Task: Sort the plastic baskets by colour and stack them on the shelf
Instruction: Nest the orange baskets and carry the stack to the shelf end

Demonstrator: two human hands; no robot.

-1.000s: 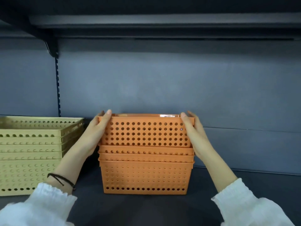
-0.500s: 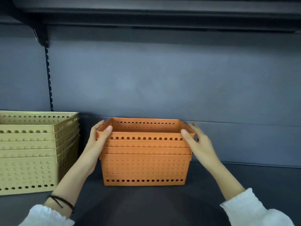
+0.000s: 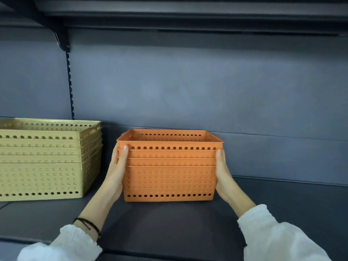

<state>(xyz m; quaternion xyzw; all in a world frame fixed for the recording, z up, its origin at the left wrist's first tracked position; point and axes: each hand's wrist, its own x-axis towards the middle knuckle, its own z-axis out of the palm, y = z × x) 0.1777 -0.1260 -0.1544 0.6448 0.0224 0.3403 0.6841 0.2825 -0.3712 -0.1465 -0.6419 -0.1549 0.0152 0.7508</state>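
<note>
A stack of nested orange perforated baskets stands on the dark shelf, in the middle of the view. My left hand presses flat against the stack's left side, thumb on the front near the rims. On the right side lies my right hand, gripping the same way. The top orange basket sits fully nested, only its rim showing above the others. A stack of several yellow-olive baskets stands to the left, apart from the orange stack.
The grey back panel rises behind the baskets, with a slotted upright at the left. Another shelf hangs overhead. Bare shelf surface extends right of the orange stack.
The top orange basket has dropped down into the stack and is now fully nested. Both hands slid from its upper rim down onto the sides of the whole stack.
</note>
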